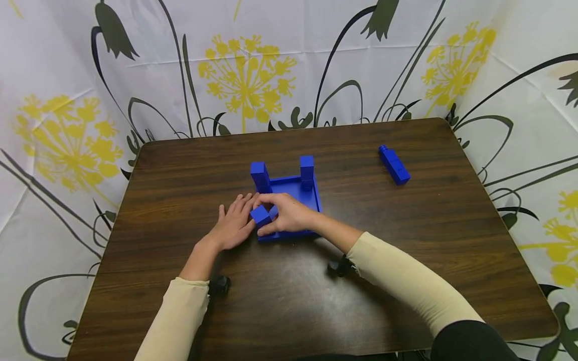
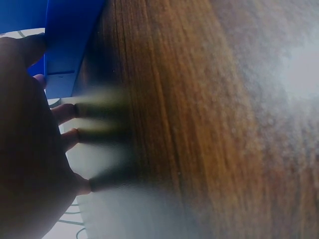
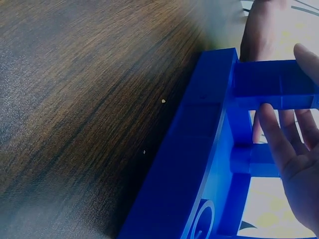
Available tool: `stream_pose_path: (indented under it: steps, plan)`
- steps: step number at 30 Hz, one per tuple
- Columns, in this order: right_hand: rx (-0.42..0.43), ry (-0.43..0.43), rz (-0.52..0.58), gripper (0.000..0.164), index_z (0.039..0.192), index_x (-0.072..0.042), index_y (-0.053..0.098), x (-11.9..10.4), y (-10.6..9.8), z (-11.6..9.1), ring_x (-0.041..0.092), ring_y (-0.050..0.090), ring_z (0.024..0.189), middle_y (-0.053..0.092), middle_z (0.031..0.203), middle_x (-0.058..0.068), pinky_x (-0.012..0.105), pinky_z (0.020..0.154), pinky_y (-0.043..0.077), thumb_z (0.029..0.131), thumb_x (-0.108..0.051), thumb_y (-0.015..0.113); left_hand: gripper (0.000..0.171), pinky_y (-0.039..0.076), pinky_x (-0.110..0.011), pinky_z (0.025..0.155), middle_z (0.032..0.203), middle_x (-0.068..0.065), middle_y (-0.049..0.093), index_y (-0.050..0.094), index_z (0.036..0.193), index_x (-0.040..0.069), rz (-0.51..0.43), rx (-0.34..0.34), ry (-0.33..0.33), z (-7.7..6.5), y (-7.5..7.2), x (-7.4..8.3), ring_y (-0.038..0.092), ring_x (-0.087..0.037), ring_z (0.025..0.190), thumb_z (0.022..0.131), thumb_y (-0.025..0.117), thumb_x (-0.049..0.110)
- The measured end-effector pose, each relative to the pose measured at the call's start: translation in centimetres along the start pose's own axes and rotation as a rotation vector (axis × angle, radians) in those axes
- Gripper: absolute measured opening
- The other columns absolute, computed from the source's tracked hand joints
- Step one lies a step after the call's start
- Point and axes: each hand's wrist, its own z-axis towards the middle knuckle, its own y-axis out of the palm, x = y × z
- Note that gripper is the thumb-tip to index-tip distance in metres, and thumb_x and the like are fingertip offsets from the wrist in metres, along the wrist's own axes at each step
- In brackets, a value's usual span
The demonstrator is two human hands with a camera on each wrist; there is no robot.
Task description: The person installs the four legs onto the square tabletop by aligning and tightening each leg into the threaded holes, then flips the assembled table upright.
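Where the table (image 1: pixel 451 240) ends, cloth (image 1: pixel 293 25) hangs.

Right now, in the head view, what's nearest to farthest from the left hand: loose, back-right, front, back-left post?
1. Front post: in the right hand
2. Back-left post: tray's far left
3. Back-right post: tray's far right
4. Loose post: table's right side

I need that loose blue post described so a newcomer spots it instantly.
On the brown tabletop, look right of the blue tray. The loose blue post rests there, knobbed end toward the far edge; unlike the tray's upright far posts, it lies flat and apart.
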Motion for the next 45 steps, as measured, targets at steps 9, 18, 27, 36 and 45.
stream_pose_path:
  steps: [9,18,27,36,45]
  plan:
    - [-0.058,-0.003,-0.077,0.064,0.128,-0.009,0.059,0.0,-0.1,-0.2,0.015,0.055,0.103,0.06,0.12,0.001,0.031,0.082,0.053,0.074,-0.025,0.088,0.067,-0.004,-0.074,0.104,0.163,-0.011,0.011,0.005,0.159,0.027,-0.003,-0.006,0.014,-0.1,0.1,-0.2,-0.001,-0.035,0.149,0.102,0.041,0.033]
    - [-0.194,-0.065,0.048,0.066,0.142,-0.01,0.047,0.3,-0.8,-0.2,0.012,0.034,0.138,0.043,0.148,0.001,0.039,0.107,0.037,0.081,0.005,0.069,0.065,-0.004,-0.074,0.105,0.163,-0.011,0.011,0.008,0.16,0.026,0.005,0.0,0.013,0.0,0.1,-0.2,0.0,-0.035,0.149,0.103,0.039,0.035]
    - [-0.235,-0.126,0.213,0.068,0.145,-0.003,0.043,0.4,-0.9,-0.1,0.011,0.038,0.136,0.043,0.149,0.01,0.035,0.109,0.035,0.081,0.019,0.053,0.061,-0.003,-0.075,0.103,0.163,-0.012,0.012,0.017,0.159,0.021,0.021,0.005,0.03,0.0,0.1,-0.1,0.0,-0.036,0.149,0.103,0.038,0.033]
    - [-0.257,-0.094,0.179,0.065,0.147,-0.005,0.043,0.1,-1.3,-0.2,0.013,0.042,0.135,0.044,0.149,0.011,0.031,0.107,0.037,0.087,0.014,0.06,0.064,-0.004,-0.076,0.103,0.163,-0.012,0.011,0.013,0.159,0.022,0.019,-0.001,0.039,0.0,0.0,-0.3,0.0,-0.036,0.149,0.101,0.04,0.026]
    - [-0.267,-0.065,0.104,0.063,0.147,-0.006,0.043,-0.1,-1.6,-0.2,0.015,0.041,0.135,0.044,0.148,0.012,0.034,0.106,0.039,0.089,0.008,0.063,0.065,-0.003,-0.075,0.104,0.163,-0.012,0.012,0.009,0.16,0.023,0.024,0.006,0.025,0.0,0.0,-0.2,0.001,-0.035,0.149,0.101,0.037,0.026]
